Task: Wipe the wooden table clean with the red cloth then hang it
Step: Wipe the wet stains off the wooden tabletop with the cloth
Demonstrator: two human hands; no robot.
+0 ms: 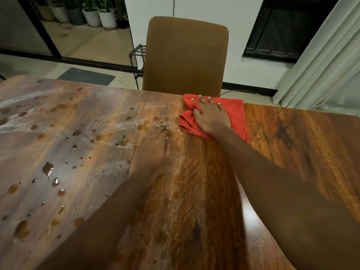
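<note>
The wooden table fills the lower view. Its left half is wet, with several water drops and pale smears. A folded red cloth lies near the table's far edge, right of centre. My right hand presses flat on the cloth, fingers spread toward the far edge. My left hand rests on the bare wood to the left of the cloth, fingers together and curled slightly, holding nothing.
A brown upholstered chair stands pushed against the far edge behind the cloth. A black metal rack stands left of the chair. White curtains hang at the right. Potted plants line the far left.
</note>
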